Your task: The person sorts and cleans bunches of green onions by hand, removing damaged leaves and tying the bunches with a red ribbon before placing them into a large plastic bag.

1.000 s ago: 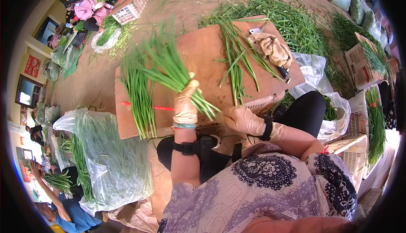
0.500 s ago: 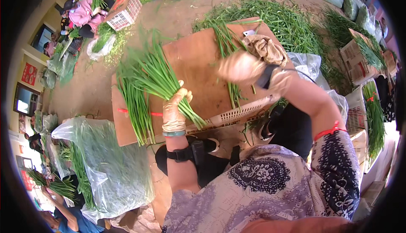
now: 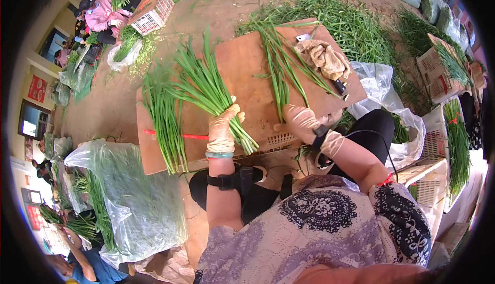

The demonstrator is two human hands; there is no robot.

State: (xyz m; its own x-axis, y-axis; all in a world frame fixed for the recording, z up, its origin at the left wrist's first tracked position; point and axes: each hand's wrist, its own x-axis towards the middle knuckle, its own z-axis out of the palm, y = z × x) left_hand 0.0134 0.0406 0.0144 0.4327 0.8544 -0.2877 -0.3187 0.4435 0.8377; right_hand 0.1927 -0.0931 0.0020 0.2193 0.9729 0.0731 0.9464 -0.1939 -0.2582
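Observation:
My gloved left hand [image 3: 223, 129] is closed around the lower stalks of a bunch of garlic chives [image 3: 203, 85], its leaves fanning away toward the far left. Beside it, another bunch of chives [image 3: 167, 127] lies on the brown board [image 3: 234, 62], across a red strip [image 3: 196, 136]. At the board's near right edge, my gloved right hand [image 3: 303, 121] has its fingers curled around the lower ends of a few loose chives [image 3: 279, 85]. Its fingertips are partly hidden.
A crumpled tan cloth [image 3: 324, 60] lies at the board's right, a black handle [image 3: 340, 86] poking out below. Beyond spreads a heap of greens [image 3: 335, 23]. A clear plastic bag of greens [image 3: 139, 196] stands at left, a white crate [image 3: 433, 145] at right. Other people work at far left.
My right hand has come down and nearer from above the loose chives to their lower ends. Some of those chives now slant rightward. My left hand has shifted slightly right with its bunch.

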